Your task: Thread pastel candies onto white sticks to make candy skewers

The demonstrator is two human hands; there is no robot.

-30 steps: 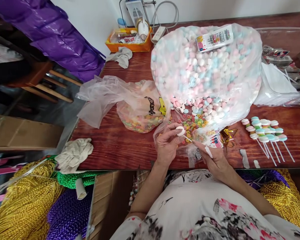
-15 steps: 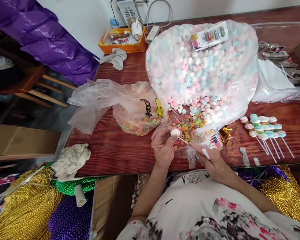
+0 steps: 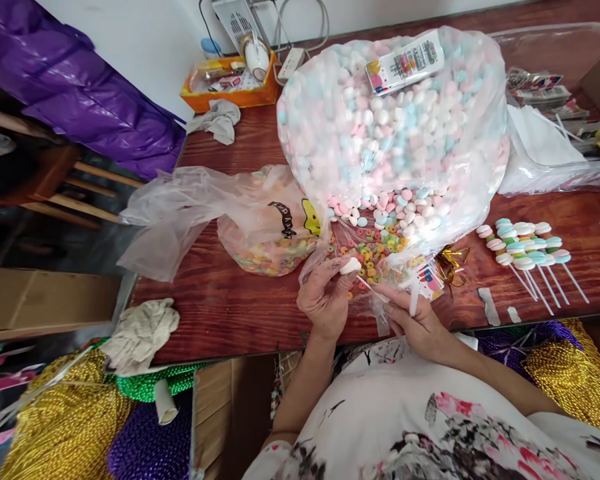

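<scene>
Between the fingertips of my left hand is a white candy, flat and rounded like a marshmallow. A thin white stick meets it, and my right hand pinches the stick's other end. A white strip rests against the right fingers. Just beyond both hands, small ring-shaped candies lie scattered in front of the open mouth of a big clear bag of pastel candies. To the right lie several finished candy skewers on white sticks.
A tied plastic bag of ring candies sits left of my hands. Crumpled cloths and an orange box are along the left side. A clear bin stands at the right, with gold twist ties nearer.
My view has shifted slightly. The white candy and stick stay between my two hands, and the strip at my right fingers now stands more upright.
</scene>
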